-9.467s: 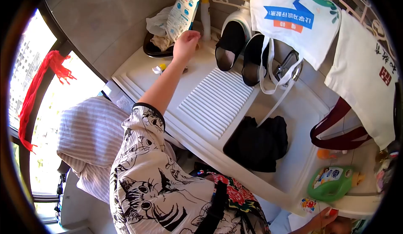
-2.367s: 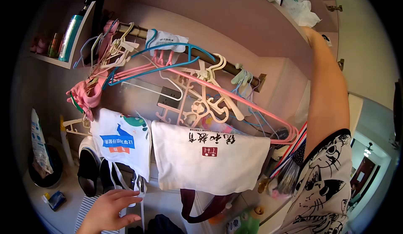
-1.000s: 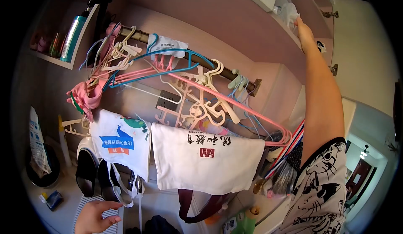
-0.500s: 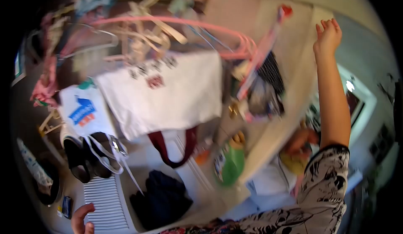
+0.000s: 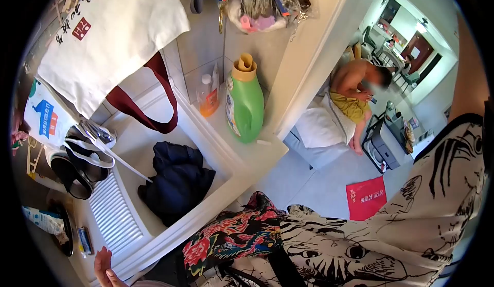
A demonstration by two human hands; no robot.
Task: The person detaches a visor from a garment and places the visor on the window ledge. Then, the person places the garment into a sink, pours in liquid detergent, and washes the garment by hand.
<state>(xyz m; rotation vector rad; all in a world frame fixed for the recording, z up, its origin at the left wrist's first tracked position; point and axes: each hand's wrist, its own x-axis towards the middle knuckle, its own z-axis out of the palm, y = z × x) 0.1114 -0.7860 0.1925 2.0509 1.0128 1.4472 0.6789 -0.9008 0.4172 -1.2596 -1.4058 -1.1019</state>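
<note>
My left hand [image 5: 105,269] shows at the lower left, fingers apart and holding nothing, beside the rim of a white laundry sink [image 5: 216,197]. The sink has a ribbed washboard [image 5: 114,210]. A dark bundled garment [image 5: 175,181] lies in the basin, with a thin white strap reaching its edge. Above the sink hang a white tote bag [image 5: 121,40] with dark red handles and a smaller white bag [image 5: 49,114] with blue print. My right arm [image 5: 465,65] rises at the right edge, its hand out of view.
A green detergent bottle [image 5: 246,104] and an orange liquid bottle [image 5: 208,99] stand in the corner. Dark shoes [image 5: 72,176] are at the left. Beyond the wall edge, a person [image 5: 355,81] sits near a cart [image 5: 386,143]. A red bag [image 5: 366,198] lies on the floor.
The view has swung right and down, bringing the room beyond the wall into sight. My raised right hand has left the frame. My left hand stays low at the left.
</note>
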